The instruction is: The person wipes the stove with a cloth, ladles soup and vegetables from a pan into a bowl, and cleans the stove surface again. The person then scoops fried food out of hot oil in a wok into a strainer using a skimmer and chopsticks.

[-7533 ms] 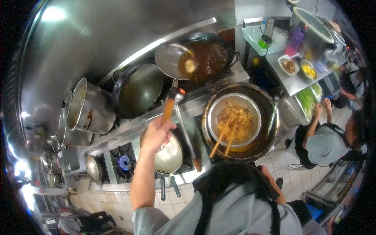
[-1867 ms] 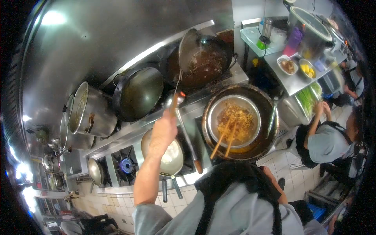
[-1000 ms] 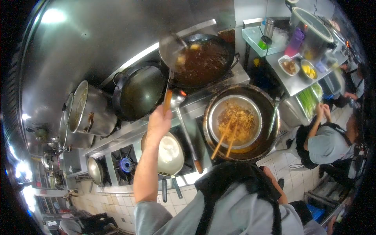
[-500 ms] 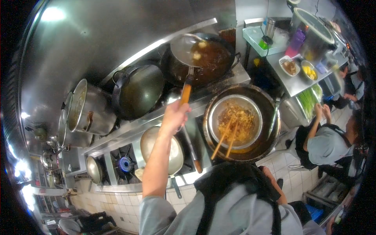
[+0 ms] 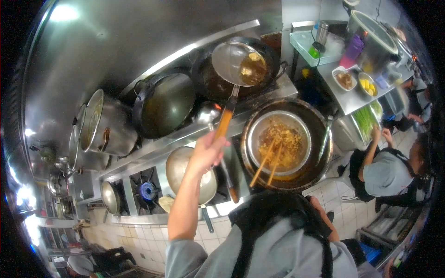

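My left hand [image 5: 208,150] is closed round the wooden handle of a wire-mesh skimmer [image 5: 227,65]. The skimmer is over the rear wok [image 5: 204,76] of dark brown oil, and a few pale yellowish lumps [image 5: 247,72] show at the right part of its mesh. Beneath my left wrist lies a ladle [image 5: 225,173] with a dark wooden end. My right hand [image 5: 316,204] is low by my right side, its fingers largely hidden. Near it, a wide blackened pan [image 5: 324,162] holds a steel bowl [image 5: 252,146] of browned fried bits [image 5: 278,134], with long chopsticks [image 5: 262,164] resting in it.
Another dark wok [image 5: 169,106] and a tall steel pot [image 5: 113,125] stand left. A lit burner [image 5: 148,190] glows blue beside a pale wok [image 5: 185,171]. To the right, a co-worker [image 5: 389,171] handles long green vegetables [image 5: 366,120] near a steel table [image 5: 345,99].
The skimmer has shifted slightly right, now showing the lumps more clearly on its right side. My left hand moved a little with it. The right hand stays put.
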Demonstrator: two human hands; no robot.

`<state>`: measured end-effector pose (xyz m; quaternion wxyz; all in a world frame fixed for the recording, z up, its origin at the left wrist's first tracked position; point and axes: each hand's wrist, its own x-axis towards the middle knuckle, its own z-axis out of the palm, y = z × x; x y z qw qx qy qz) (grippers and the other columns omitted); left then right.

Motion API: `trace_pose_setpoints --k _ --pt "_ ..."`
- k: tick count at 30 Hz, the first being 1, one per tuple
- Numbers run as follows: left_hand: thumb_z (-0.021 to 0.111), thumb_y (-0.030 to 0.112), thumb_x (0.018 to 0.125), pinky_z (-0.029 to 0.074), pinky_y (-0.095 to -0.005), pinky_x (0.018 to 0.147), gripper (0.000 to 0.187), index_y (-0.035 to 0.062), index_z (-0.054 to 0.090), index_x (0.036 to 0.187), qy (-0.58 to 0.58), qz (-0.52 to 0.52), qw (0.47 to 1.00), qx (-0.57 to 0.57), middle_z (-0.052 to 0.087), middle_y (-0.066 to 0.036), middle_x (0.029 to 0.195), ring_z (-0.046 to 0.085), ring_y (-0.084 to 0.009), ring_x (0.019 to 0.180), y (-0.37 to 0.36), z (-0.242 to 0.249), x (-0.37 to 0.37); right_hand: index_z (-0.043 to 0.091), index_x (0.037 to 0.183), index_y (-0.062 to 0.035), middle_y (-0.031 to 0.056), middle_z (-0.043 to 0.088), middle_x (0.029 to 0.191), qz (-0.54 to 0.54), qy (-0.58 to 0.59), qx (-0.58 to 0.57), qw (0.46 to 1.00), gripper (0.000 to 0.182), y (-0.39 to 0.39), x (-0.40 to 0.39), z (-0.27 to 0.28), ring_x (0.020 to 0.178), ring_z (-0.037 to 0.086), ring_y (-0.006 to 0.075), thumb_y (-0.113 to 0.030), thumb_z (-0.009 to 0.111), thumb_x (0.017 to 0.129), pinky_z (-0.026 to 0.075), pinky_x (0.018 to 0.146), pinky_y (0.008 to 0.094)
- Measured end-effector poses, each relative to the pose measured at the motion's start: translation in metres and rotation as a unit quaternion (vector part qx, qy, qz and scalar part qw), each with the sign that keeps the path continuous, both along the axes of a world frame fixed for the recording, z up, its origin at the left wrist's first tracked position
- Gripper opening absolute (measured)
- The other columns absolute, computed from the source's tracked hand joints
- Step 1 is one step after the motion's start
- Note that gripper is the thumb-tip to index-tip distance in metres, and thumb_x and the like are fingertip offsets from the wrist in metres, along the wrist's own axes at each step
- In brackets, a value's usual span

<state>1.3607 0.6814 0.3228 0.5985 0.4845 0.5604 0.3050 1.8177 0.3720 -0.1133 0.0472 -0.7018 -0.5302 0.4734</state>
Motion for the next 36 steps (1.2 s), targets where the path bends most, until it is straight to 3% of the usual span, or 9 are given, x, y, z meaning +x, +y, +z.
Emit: trace_pose_setpoints --k 12,14,15,17,20,24,32,35,36 --pt "0.058 0.015 0.098 0.037 -0.0220 0.042 0.039 0.0032 0.056 0.135 0.137 -0.007 0.990 0.029 0.068 -0.007 0.090 0.048 -0.0057 0.050 -0.046 0.059 -0.020 0.072 0.107 -0.0040 0.0236 0.070 0.102 -0.005 0.024 -0.001 1.000 0.029 0.005 -0.006 0.024 0.096 0.067 0.0416 -0.018 0.060 0.084 0.053 0.082 0.0474" --pt "0.062 0.020 0.095 0.049 -0.0339 0.054 0.033 0.0067 0.062 0.126 0.255 -0.017 0.962 0.093 0.069 -0.012 0.078 0.062 -0.0177 0.056 -0.047 0.058 -0.028 0.072 0.107 -0.0041 0.0234 0.070 0.104 -0.032 0.024 -0.025 0.999 0.030 0.005 -0.008 0.029 0.097 0.067 0.0414 -0.019 0.061 0.084 0.053 0.083 0.0473" --pt "0.062 0.020 0.095 0.049 -0.0339 0.054 0.033 0.0067 0.062 0.126 0.254 -0.017 0.962 0.093 0.069 -0.012 0.078 0.062 -0.0177 0.056 -0.045 0.057 -0.033 0.072 0.107 -0.0041 0.0234 0.070 0.104 -0.033 0.024 -0.024 0.999 0.030 0.004 -0.008 0.027 0.097 0.067 0.0414 -0.019 0.061 0.084 0.053 0.083 0.0473" --pt "0.062 0.019 0.092 0.053 -0.0446 0.064 0.035 0.0047 0.061 0.125 0.350 -0.051 0.917 0.185 0.068 -0.024 0.081 0.069 -0.0375 0.071 -0.039 0.056 -0.040 0.072 0.108 -0.0041 0.0234 0.070 0.104 -0.014 0.018 -0.011 1.000 0.030 0.003 -0.007 0.023 0.098 0.067 0.0411 -0.018 0.061 0.084 0.053 0.083 0.0471" --pt "0.061 0.017 0.091 0.053 -0.0512 0.073 0.035 0.0030 0.060 0.123 0.361 -0.014 0.909 0.209 0.066 -0.031 0.090 0.065 -0.0477 0.086 -0.034 0.067 -0.037 0.073 0.106 -0.0025 0.0239 0.070 0.104 -0.006 0.018 0.005 1.000 0.029 0.001 -0.005 0.017 0.097 0.068 0.0404 -0.019 0.062 0.084 0.053 0.084 0.0467" --pt "0.060 0.015 0.091 0.052 -0.0541 0.077 0.036 -0.0016 0.058 0.123 0.421 -0.015 0.851 0.315 0.066 -0.031 0.092 0.065 -0.0475 0.090 -0.018 0.070 -0.045 0.073 0.103 -0.0010 0.0242 0.070 0.103 -0.065 0.024 -0.029 0.997 0.029 0.006 -0.017 0.043 0.098 0.069 0.0391 -0.021 0.064 0.084 0.053 0.084 0.0459" --pt "0.059 0.014 0.092 0.052 -0.0543 0.078 0.034 -0.0092 0.057 0.116 0.487 -0.005 0.824 0.290 0.066 -0.034 0.094 0.064 -0.0500 0.091 0.011 0.060 -0.058 0.074 0.100 -0.0001 0.0246 0.071 0.100 -0.067 0.037 -0.008 0.997 0.031 0.002 -0.018 0.042 0.096 0.069 0.0395 -0.026 0.064 0.086 0.053 0.081 0.0460" --pt "0.058 0.016 0.093 0.055 -0.0479 0.067 0.028 -0.0079 0.059 0.109 0.464 -0.035 0.854 0.231 0.069 -0.028 0.089 0.069 -0.0415 0.075 0.015 0.061 -0.064 0.073 0.099 0.0004 0.0249 0.070 0.099 -0.047 0.026 -0.014 0.998 0.033 0.006 -0.023 0.062 0.095 0.069 0.0405 -0.029 0.064 0.086 0.053 0.081 0.0463" --pt "0.056 0.017 0.095 0.051 -0.0383 0.057 0.025 -0.0054 0.059 0.104 0.391 -0.036 0.908 0.145 0.069 -0.018 0.085 0.064 -0.0267 0.065 0.011 0.074 -0.059 0.073 0.099 0.0004 0.0249 0.070 0.099 -0.046 0.026 -0.015 0.998 0.033 0.006 -0.021 0.058 0.095 0.069 0.0405 -0.029 0.064 0.086 0.053 0.081 0.0463"
